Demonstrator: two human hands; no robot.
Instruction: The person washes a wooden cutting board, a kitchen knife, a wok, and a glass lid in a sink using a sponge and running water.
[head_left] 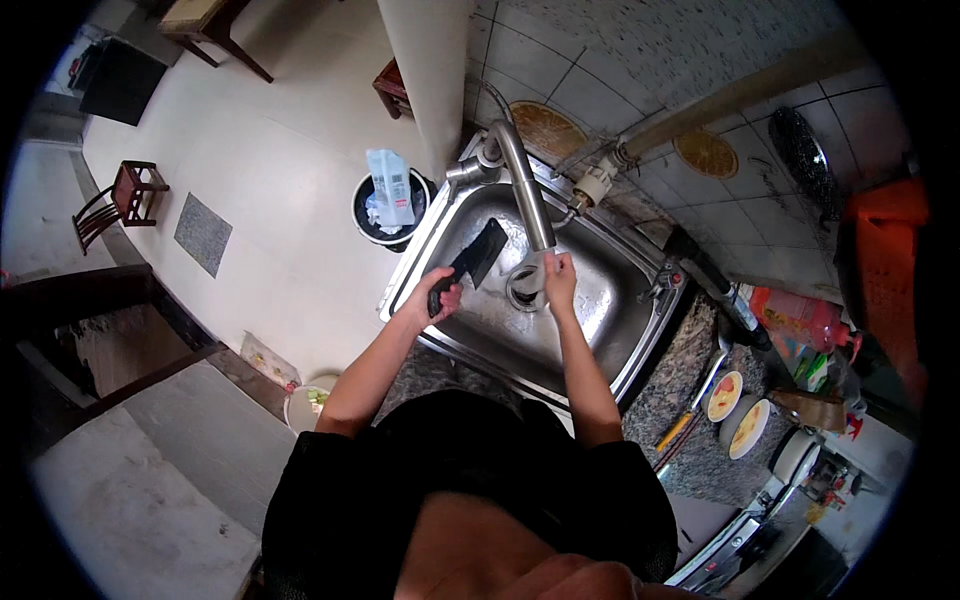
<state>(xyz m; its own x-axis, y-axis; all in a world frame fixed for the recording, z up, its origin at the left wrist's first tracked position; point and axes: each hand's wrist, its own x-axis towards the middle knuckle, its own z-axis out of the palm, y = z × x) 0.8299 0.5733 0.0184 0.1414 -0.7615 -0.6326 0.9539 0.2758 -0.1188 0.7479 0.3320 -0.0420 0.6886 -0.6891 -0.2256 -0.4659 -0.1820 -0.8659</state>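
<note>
Over the left part of the steel sink (615,305), a dark-bladed cleaver (487,252) is held with its blade pointing away from me. My left hand (437,298) is wrapped round its black handle. Just below the end of the steel tap (522,190) is my right hand (561,283), its fingers pressed together. Whether anything is in those fingers, or whether they touch the spout, I cannot make out. The round drain (523,288) lies between the cleaver and my right hand.
Left of the sink stands a bin (366,215) with a pale blue bag in it. On the granite counter (655,375) at right are two bowls of food (724,397) and a yellow-handled utensil (690,405). A pink bottle (800,318) stands behind. A white pipe (430,80) rises beyond the bin.
</note>
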